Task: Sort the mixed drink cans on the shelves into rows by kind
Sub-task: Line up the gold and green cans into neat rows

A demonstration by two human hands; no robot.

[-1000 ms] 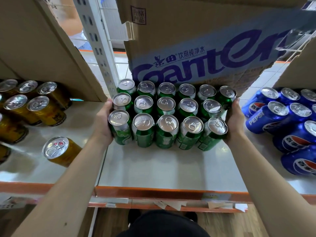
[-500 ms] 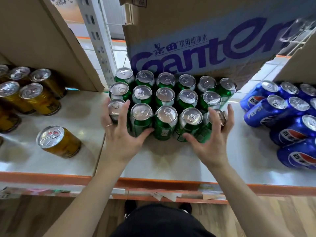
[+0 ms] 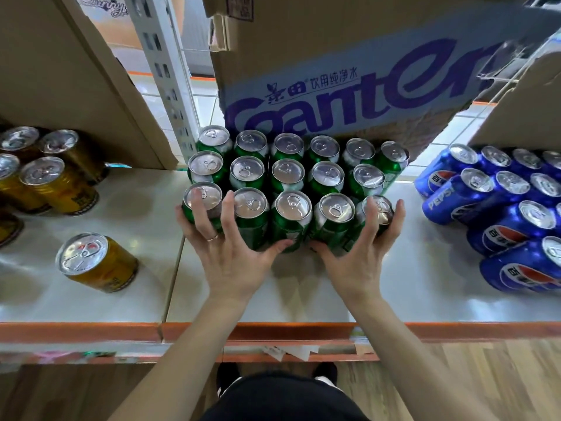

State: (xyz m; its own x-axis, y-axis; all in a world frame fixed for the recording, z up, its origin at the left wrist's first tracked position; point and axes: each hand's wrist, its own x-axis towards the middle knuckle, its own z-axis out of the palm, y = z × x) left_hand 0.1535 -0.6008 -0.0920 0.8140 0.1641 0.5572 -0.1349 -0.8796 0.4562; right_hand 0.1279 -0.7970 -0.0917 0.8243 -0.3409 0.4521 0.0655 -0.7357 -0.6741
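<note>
Squaring-up of the green cans (image 3: 288,177), blocked in three rows at the middle of the shelf (image 3: 288,299): left hand (image 3: 226,247) and right hand (image 3: 359,250), both splayed open and gripping nothing, press the front row; next, probably, the lone yellow can (image 3: 97,262) joins its kind.

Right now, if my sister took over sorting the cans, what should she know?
Left hand: open, fingers spread on the front-left green cans.
Right hand: open, fingers spread on the front-right ones.
Where: green cans in three rows mid-shelf; gold cans at left; blue Pepsi cans at right.
Done: kinds look grouped.
Left: probably square up the green front row, then move the lone gold can, standing apart in front, to its group.
</note>
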